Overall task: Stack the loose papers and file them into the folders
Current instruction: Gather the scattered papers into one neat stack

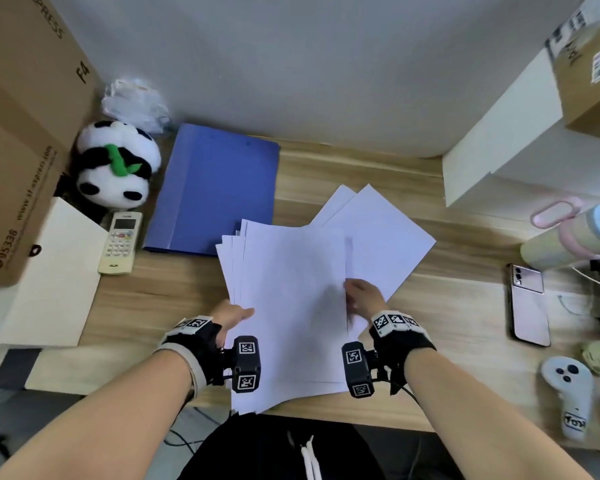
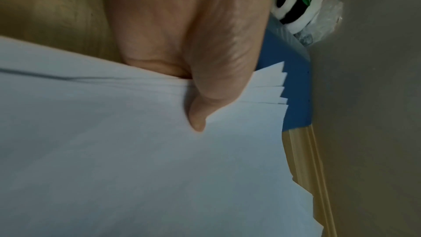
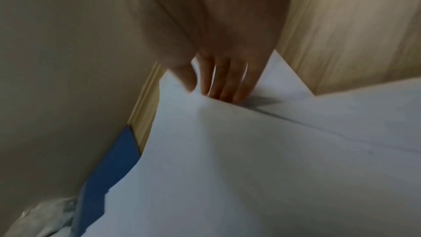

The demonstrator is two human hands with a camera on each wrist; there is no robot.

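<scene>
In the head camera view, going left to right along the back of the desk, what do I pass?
Cardboard box → panda plush → blue folder → fanned loose papers → pink phone.

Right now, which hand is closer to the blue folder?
Left. The left hand pinches the paper stack's left edge, just below the blue folder; the right hand holds the stack's far edge, farther right.

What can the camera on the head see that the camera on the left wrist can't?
Only the head view shows the right hand on the right edge of the paper stack, two loose sheets lying askew, the remote control, the pink phone and the cardboard box.

Only the left wrist view shows the left hand's thumb pressed on top of the stack's stepped left edges.

Both show the left hand, the stack, the blue folder, the panda toy and the wooden desk.
</scene>
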